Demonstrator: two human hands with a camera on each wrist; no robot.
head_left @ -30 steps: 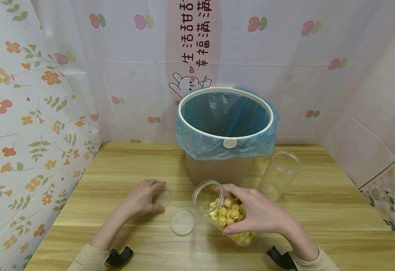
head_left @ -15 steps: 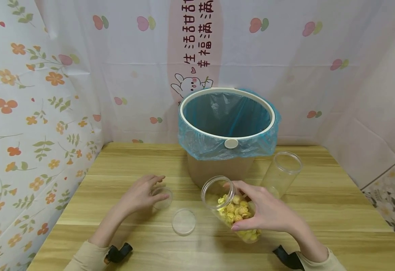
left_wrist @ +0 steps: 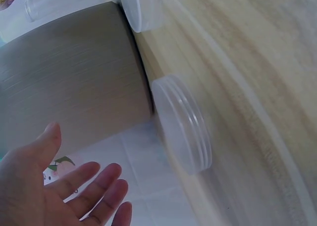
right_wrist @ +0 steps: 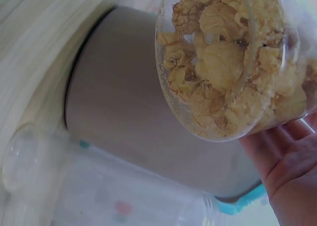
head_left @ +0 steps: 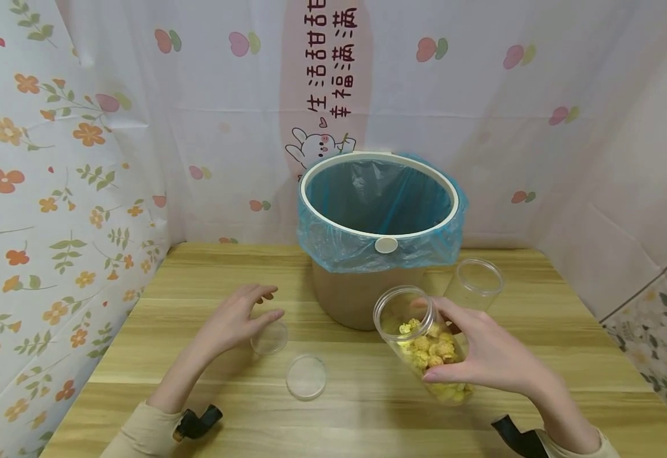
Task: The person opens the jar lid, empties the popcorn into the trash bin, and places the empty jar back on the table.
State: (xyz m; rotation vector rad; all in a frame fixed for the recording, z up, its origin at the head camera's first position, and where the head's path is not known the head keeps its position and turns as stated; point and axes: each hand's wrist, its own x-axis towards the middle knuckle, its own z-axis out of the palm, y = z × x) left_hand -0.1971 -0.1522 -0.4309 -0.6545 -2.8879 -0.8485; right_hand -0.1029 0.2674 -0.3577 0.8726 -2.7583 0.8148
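Note:
My right hand (head_left: 490, 350) grips a clear plastic jar (head_left: 419, 340), tilted with its uncovered mouth to the upper left. Yellow popcorn (right_wrist: 218, 62) fills its lower part, seen through the jar's base in the right wrist view. My left hand (head_left: 236, 321) is raised with fingers spread and holds nothing. Just below its thumb, a round clear lid (head_left: 269, 338) lies on the table. In the left wrist view that hand (left_wrist: 64, 186) is apart from the lid (left_wrist: 181, 124). A second clear lid (head_left: 306, 377) lies between the hands.
A brownish-grey bin (head_left: 350, 299) with a blue plastic liner (head_left: 339, 251) and white rim ring stands at the back middle. Right of it is another clear jar (head_left: 476, 283), without a lid and partly hidden by my right hand. Patterned cloth (head_left: 224, 191) hangs behind the table.
My right hand has carried the popcorn jar to the right and slightly upward. The left hand has lifted away from the lid beneath it, fingers opening.

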